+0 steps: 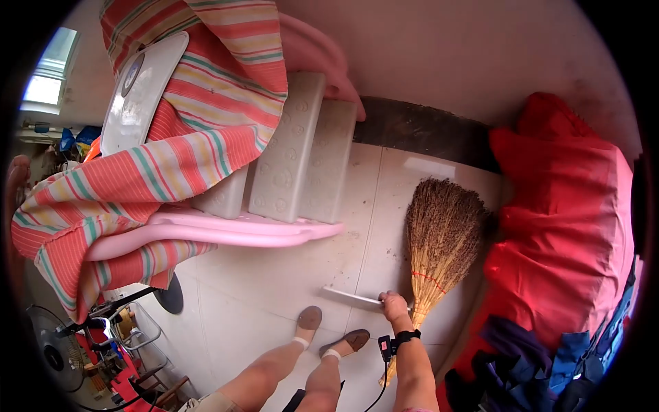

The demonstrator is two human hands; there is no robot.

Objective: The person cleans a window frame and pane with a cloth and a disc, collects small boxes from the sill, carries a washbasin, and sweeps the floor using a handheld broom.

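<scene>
My right hand [395, 306] is closed round the end of a thin, flat white piece [349, 296], seen nearly edge-on above the floor; its exact kind does not show. Right beside this hand is a straw broom [443, 237], its dark bristles fanned toward the wall and a red binding round its neck. Its stalk handle passes behind my right forearm. A black band with a small cabled device [388, 347] is on that wrist. At the far left edge, a dim skin-coloured shape [18, 168] may be part of my left hand; its fingers cannot be made out clearly.
A pink-railed plastic slide [233, 232] with grey steps [287, 147] lies under a striped cloth [206, 130]. To the right are a red cover [563, 226] and dark clothes [522, 357]. A fan [55, 347] stands lower left. Dirt specks mark the tiled floor [288, 268].
</scene>
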